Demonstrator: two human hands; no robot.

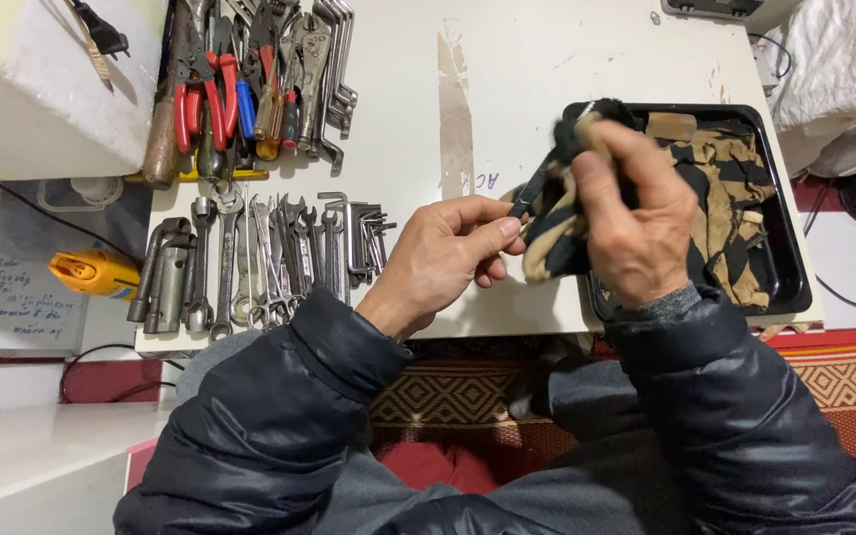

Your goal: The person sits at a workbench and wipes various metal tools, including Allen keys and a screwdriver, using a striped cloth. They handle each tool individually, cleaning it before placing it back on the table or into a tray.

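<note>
My left hand (443, 256) pinches a small dark metal tool (530, 191) between thumb and fingers, just above the white table's front edge. My right hand (636, 213) grips a black-and-tan patterned cloth (555, 233) and wraps it around the far end of that tool. The cloth trails to the right into a black tray (793, 260), where more of it lies bunched. Both arms wear a dark padded jacket.
On the white table (527, 69), left side, lie rows of wrenches (250, 253), hex keys (364, 238), socket pieces (165, 277) and red-handled pliers (200, 94). A yellow tool (96, 272) lies below the table's left edge. A white box (42, 79) stands at far left.
</note>
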